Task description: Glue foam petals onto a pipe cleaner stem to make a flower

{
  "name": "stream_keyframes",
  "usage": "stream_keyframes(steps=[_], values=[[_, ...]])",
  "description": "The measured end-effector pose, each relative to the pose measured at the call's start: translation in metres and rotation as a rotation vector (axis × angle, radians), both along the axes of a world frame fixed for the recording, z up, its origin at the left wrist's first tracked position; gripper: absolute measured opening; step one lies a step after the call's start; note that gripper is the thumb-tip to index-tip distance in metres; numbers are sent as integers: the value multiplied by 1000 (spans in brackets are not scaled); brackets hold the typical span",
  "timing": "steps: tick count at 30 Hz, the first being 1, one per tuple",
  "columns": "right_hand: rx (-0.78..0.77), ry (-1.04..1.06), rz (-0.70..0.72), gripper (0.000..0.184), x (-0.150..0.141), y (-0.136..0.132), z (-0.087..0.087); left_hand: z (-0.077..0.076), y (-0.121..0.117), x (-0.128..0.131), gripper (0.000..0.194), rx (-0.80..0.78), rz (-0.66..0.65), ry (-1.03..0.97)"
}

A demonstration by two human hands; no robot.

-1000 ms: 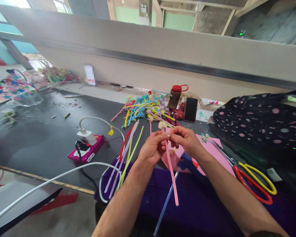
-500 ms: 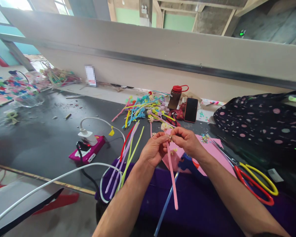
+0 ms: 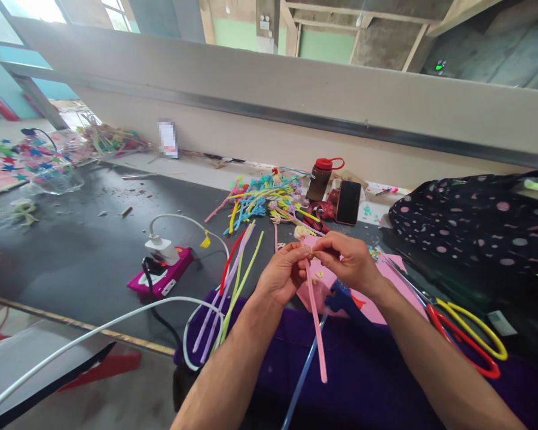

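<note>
Though pale lettering shows on the dark, red-capped plastic bottle, it is too small for me to read, as are the marks on the yellow cable tag and the white rectangular label at right. Both my forearms reach forward, converging over the pink sheet. My left hand grips the fuzzy pink stem, slanting down below my fingers, its cream flower head just above. My right hand bends inward, thumb and forefinger pinched together beside the stem; what they hold, I cannot tell.
</note>
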State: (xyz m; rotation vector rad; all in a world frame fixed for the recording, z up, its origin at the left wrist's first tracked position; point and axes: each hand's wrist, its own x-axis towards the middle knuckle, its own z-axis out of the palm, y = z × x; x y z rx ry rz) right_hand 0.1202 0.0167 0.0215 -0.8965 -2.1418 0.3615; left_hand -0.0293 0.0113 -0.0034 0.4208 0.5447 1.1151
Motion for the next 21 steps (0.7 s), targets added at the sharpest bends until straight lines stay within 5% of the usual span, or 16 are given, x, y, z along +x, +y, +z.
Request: stream_keyframes(steps=[4, 11, 21], values=[[59, -112, -7, 10, 4, 0, 5, 1, -1, 0, 20, 24, -32, 36], [120, -85, 30, 8, 25, -2, 30, 3, -4, 0, 22, 165, -39, 405], [125, -359, 33, 11, 37, -12, 48, 13, -12, 7, 12, 295, -93, 728]])
